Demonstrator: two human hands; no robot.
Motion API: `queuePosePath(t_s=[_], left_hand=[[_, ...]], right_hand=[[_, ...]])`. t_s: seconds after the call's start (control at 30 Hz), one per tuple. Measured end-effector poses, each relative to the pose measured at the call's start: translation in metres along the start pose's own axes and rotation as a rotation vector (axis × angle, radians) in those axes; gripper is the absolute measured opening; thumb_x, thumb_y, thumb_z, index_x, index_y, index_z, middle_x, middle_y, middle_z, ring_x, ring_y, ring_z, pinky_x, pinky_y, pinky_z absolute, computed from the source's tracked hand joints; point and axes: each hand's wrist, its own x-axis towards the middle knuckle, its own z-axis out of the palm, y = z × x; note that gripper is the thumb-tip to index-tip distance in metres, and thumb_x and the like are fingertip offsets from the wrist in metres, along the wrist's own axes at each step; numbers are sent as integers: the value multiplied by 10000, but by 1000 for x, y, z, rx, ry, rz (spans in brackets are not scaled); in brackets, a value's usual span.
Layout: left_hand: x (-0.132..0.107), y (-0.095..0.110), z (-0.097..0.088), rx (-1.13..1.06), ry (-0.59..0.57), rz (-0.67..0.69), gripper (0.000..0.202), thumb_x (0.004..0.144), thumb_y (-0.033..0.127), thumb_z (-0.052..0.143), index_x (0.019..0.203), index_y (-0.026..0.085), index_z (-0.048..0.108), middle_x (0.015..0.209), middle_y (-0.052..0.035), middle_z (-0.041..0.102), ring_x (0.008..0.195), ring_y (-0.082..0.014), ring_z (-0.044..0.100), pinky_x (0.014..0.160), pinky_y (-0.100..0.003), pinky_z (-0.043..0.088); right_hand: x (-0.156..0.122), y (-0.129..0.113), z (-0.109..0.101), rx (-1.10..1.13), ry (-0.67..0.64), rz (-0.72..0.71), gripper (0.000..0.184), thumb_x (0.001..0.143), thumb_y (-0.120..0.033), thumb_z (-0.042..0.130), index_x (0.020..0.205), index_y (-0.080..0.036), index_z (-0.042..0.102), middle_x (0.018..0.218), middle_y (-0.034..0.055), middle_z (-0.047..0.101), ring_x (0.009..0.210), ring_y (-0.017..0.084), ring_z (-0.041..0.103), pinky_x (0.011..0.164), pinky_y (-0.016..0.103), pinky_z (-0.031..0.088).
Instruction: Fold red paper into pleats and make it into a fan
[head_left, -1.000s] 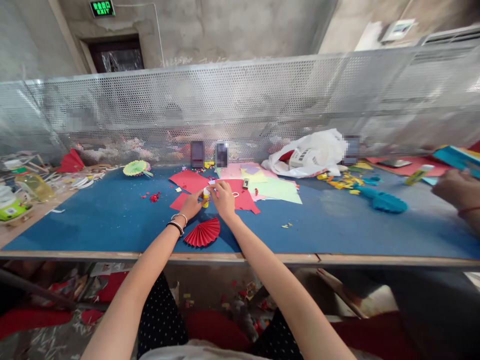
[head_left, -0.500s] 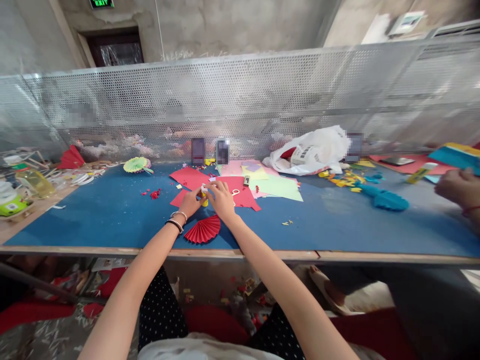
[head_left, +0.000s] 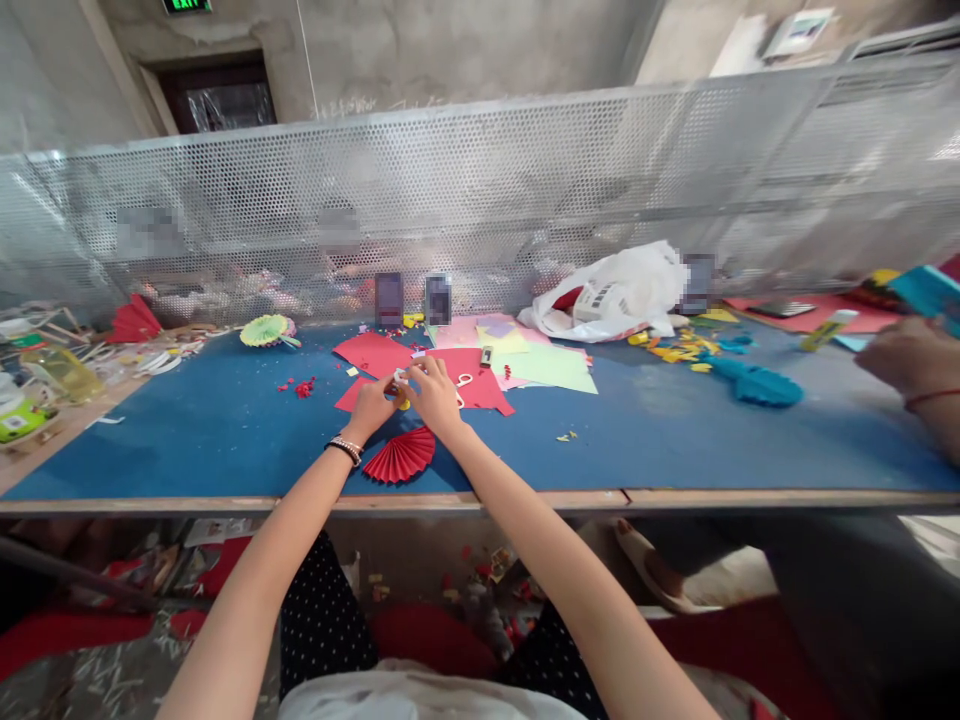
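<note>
Both my hands meet over the blue table (head_left: pixel 187 440), just past a red pleated paper fan (head_left: pixel 401 456). My left hand (head_left: pixel 372 404) is closed around a small yellow glue stick (head_left: pixel 403 401). My right hand (head_left: pixel 433 392) pinches the stick's white top end with its fingertips. Red paper sheets (head_left: pixel 480 385) lie under and beyond the hands. Bracelets sit on my left wrist.
Pink, yellow and green sheets (head_left: pixel 547 365) lie to the right of the red ones, a white plastic bag (head_left: pixel 615 295) beyond. A blue paper fan (head_left: pixel 757 385) and another person's hand (head_left: pixel 904 360) are at the right. A perforated metal screen (head_left: pixel 480 200) backs the table. Clutter fills the left end.
The hands stay together on the glue stick and have shifted slightly left and nearer. The head camera has tipped down a little.
</note>
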Motion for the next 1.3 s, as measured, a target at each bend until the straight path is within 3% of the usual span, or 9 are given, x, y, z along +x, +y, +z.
queuePosePath(t_s=[0.3, 0.53, 0.87, 0.93, 1.13, 1.3], left_hand=[[0, 0, 0, 40, -23, 56, 304, 839, 310, 585, 1101, 163, 628, 912, -92, 727, 782, -193, 677, 681, -249, 468], [-1, 3, -1, 88, -37, 78, 340, 863, 399, 547, 1089, 160, 633, 918, -104, 722, 813, -201, 672, 705, -257, 465], [-3, 8, -3, 108, -42, 123, 400, 874, 434, 527, 1176, 184, 606, 889, -95, 721, 744, -190, 663, 618, -235, 418], [-3, 7, -3, 96, -51, 122, 386, 875, 422, 528, 1173, 187, 600, 917, -93, 718, 763, -191, 662, 633, -238, 425], [-3, 3, 1, -41, -65, 96, 369, 883, 395, 521, 1184, 184, 553, 978, -86, 704, 861, -199, 662, 712, -259, 466], [-5, 5, -1, -11, -71, 67, 407, 923, 461, 409, 1203, 194, 535, 979, -87, 704, 858, -205, 665, 685, -258, 462]], right_hand=[[-2, 1, -5, 105, 96, 78, 218, 888, -342, 529, 1046, -263, 657, 1102, 94, 559, 1051, 260, 458, 885, 404, 447], [-3, 4, -1, 155, 111, 130, 158, 868, -330, 557, 832, -256, 692, 1045, 76, 595, 990, 249, 482, 807, 393, 474], [6, 6, -5, 518, 144, 363, 190, 836, -340, 576, 732, -206, 663, 904, 60, 625, 920, 202, 554, 773, 343, 460], [6, 6, -5, 504, 150, 354, 190, 832, -348, 581, 735, -206, 662, 903, 64, 621, 928, 207, 550, 766, 342, 459], [0, 2, -6, 343, 67, 139, 111, 853, -280, 565, 812, -223, 651, 926, 64, 617, 946, 225, 515, 869, 387, 427], [2, 0, -7, 382, 71, 201, 143, 845, -287, 568, 750, -216, 648, 882, 59, 621, 931, 224, 518, 857, 383, 427]])
